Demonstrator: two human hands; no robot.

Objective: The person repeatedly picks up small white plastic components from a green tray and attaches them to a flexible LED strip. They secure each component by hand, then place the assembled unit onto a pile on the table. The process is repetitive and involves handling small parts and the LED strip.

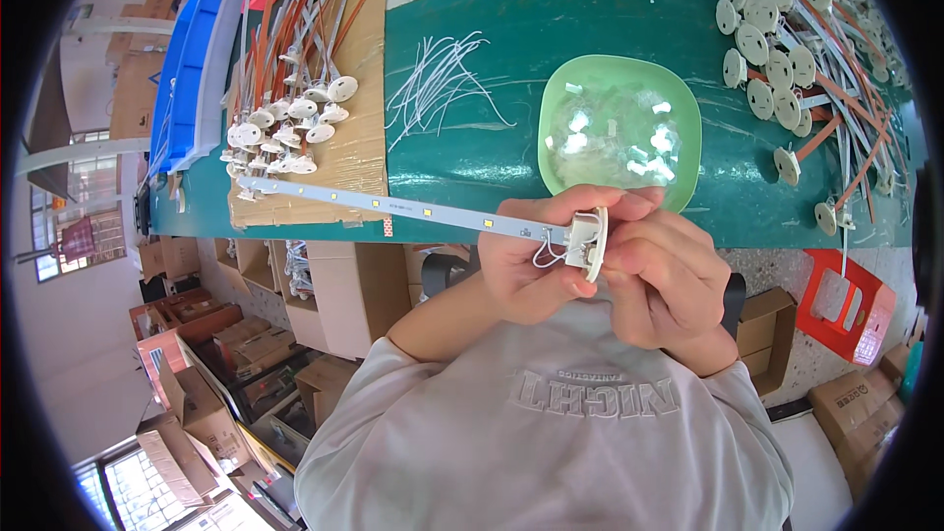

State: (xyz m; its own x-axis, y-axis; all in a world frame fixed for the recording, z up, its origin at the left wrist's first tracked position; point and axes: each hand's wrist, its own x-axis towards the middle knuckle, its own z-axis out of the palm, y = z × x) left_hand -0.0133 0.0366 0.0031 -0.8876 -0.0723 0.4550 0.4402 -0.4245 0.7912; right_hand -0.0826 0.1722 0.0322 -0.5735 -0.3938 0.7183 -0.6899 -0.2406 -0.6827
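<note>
1. The slim grey metal LED strip with small yellow chips point(379, 204) is held in the air at the counter's point(462, 172) near edge. The left hand's point(524, 270) fingers are clamped about its end and the round white plastic cap point(597, 254); a loose pinch there could let the long, one-sided weight twist it.

2. The right hand's point(674, 280) fingers are together at the cap's outer face; what they pinch is hidden, so I can't fairly judge the grip. Pushing off-centre could tilt the cap or crack it.

3. The thin white looped wires point(547, 254) stick out beside the cap; a snagging thumb could tug them loose.

4. The strip's far end reaches the heap of white-capped strips point(290, 128); swinging it carelessly could catch and drag some.
</note>
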